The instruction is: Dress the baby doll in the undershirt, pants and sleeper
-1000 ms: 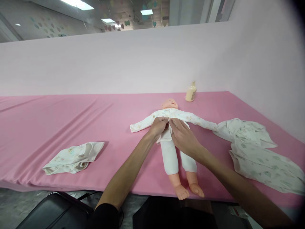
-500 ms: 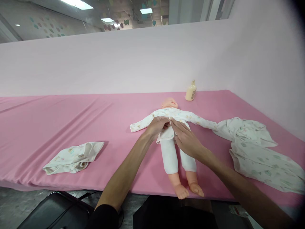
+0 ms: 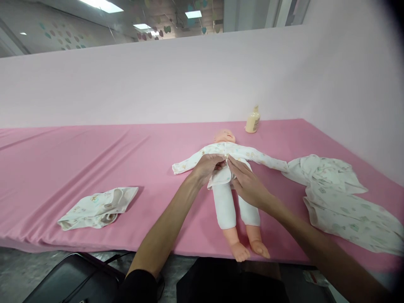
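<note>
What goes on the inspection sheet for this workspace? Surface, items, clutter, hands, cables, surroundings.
Surface: pink cloth, wrinkled toward the left.
Items: doll lying with feet at the near edge, in a printed top with sleeves spread and white trousers.
Clutter: folded garment on the left; crumpled printed cloth on the right; pump bottle upright at the back.
Hands: left hand and right hand at the top's front, fingertips close together; exact grip too small to tell.
Cables: dark cord by a black seat; type unclear.
Surroundings: white wall behind, glass above it.
</note>
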